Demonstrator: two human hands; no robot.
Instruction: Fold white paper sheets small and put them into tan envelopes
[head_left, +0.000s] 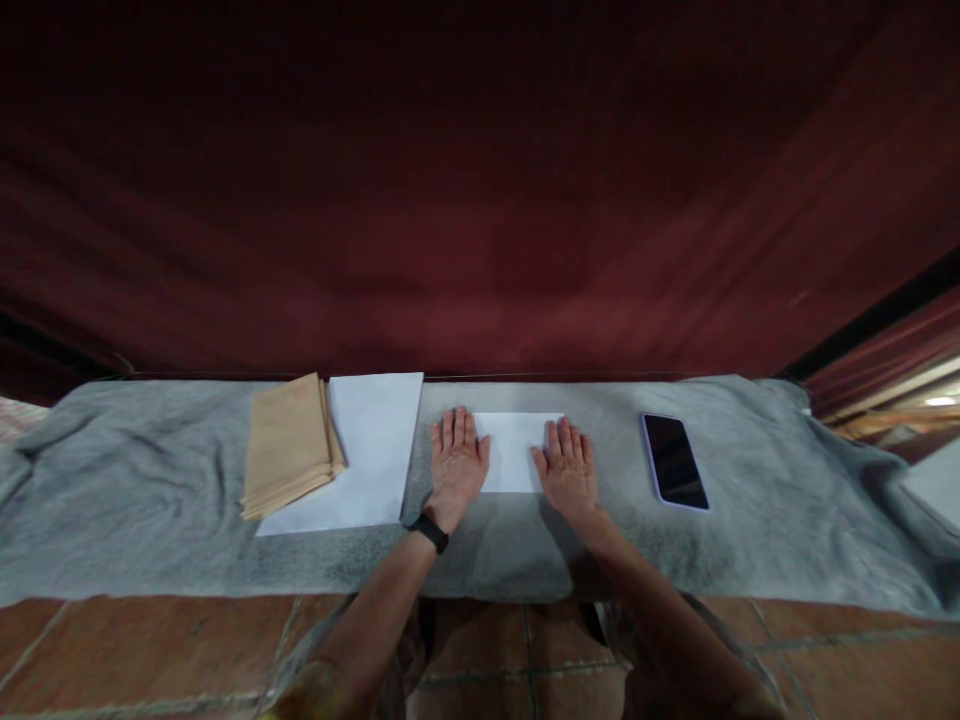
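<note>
A white sheet of paper [511, 452], wider than it is deep, lies flat on the grey cloth between my hands; whether it is folded I cannot tell. My left hand [459, 458] rests palm down over its left end, fingers stretched out and pointing away from me. Over the right end lies my right hand [568, 465], also flat, with its thumb apart from the fingers. Neither hand grips anything. Beyond my left hand is a larger stack of white paper [379, 450], partly covered by a pile of brown envelopes [289, 440].
A grey cloth [165, 480] covers the long narrow surface. To the right lies a dark-screened phone [676, 462] with a lilac edge. Dark red fabric [480, 250] hangs along the far edge. Terracotta tiles [150, 650] make up the floor below.
</note>
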